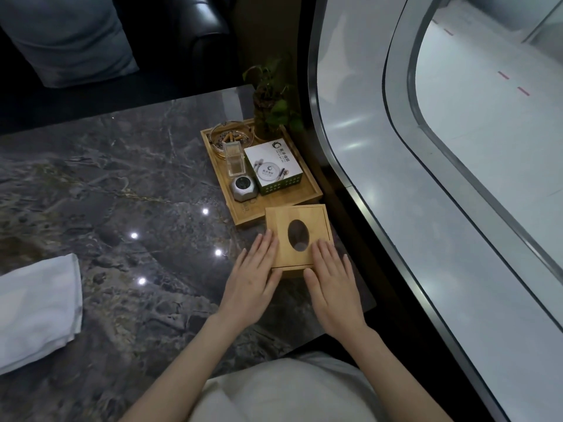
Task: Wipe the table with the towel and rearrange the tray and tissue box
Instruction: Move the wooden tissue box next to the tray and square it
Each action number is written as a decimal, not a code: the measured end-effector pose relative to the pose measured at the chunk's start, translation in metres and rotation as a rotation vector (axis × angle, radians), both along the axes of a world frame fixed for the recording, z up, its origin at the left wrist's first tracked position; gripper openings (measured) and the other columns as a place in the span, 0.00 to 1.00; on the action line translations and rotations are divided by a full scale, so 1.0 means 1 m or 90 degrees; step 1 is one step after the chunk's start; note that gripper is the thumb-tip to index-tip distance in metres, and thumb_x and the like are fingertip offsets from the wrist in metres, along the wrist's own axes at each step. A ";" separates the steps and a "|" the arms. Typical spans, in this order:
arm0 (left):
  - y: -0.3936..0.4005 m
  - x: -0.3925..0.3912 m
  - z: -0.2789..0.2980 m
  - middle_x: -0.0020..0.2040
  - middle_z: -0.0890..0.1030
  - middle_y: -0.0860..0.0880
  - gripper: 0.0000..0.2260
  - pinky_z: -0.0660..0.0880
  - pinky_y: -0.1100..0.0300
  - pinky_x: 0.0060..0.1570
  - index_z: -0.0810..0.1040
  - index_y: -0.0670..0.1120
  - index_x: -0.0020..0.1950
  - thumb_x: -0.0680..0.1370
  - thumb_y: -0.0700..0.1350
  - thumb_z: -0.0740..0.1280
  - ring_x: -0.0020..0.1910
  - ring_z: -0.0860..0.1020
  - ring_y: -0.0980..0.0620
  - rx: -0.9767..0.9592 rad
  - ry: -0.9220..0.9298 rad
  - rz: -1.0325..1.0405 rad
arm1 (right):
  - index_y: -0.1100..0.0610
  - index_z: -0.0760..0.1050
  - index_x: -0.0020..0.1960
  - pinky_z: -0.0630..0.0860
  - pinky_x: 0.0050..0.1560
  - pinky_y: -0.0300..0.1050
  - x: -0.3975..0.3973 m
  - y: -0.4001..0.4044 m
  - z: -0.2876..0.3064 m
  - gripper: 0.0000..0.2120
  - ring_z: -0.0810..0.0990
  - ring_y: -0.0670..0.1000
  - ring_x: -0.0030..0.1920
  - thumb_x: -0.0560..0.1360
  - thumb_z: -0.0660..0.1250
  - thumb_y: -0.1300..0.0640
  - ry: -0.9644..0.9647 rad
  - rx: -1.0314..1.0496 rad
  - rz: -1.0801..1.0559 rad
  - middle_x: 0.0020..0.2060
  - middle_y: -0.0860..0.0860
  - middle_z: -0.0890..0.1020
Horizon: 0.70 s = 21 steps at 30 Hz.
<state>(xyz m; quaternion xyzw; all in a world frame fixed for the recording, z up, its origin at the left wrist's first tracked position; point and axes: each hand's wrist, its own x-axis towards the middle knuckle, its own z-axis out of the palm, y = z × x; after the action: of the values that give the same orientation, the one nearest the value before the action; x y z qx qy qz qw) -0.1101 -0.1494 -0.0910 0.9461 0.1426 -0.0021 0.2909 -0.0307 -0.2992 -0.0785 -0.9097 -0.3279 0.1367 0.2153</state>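
Square wooden tissue box [297,226], oval opening

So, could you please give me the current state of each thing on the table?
tissue box: lid on, no tissue poking from the oval hole.
left hand: flat, open, against the box.
right hand: flat, open, against the box.
towel: folded, lying untouched.
tray: loaded, beside the box.
ashtray: holds cigarette butts.

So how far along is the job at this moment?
Wiping can't be confirmed, but the towel lies folded on the marble table, away from both hands. In hand: left hand and right hand lie flat on the tissue box, which sits just in front of the tray. Final alignment is left.
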 end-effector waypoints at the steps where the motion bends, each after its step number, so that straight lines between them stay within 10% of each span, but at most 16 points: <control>1: 0.001 0.000 -0.001 0.74 0.41 0.58 0.27 0.41 0.59 0.73 0.41 0.54 0.73 0.76 0.59 0.41 0.73 0.40 0.61 0.004 0.008 -0.001 | 0.52 0.46 0.74 0.38 0.74 0.46 -0.002 0.000 -0.001 0.35 0.40 0.40 0.73 0.73 0.29 0.36 0.008 -0.004 -0.002 0.74 0.45 0.47; 21: -0.007 0.024 -0.004 0.74 0.41 0.56 0.28 0.42 0.59 0.72 0.41 0.52 0.73 0.75 0.60 0.40 0.73 0.41 0.60 0.031 0.002 -0.002 | 0.55 0.43 0.74 0.35 0.72 0.41 0.025 0.010 0.001 0.40 0.38 0.41 0.73 0.70 0.26 0.34 0.039 0.008 -0.030 0.76 0.50 0.46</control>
<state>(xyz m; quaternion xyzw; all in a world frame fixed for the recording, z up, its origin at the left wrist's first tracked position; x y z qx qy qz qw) -0.0860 -0.1559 -0.0947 0.9530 0.1415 -0.0003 0.2678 -0.0056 -0.2891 -0.0775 -0.9113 -0.3002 0.1573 0.2340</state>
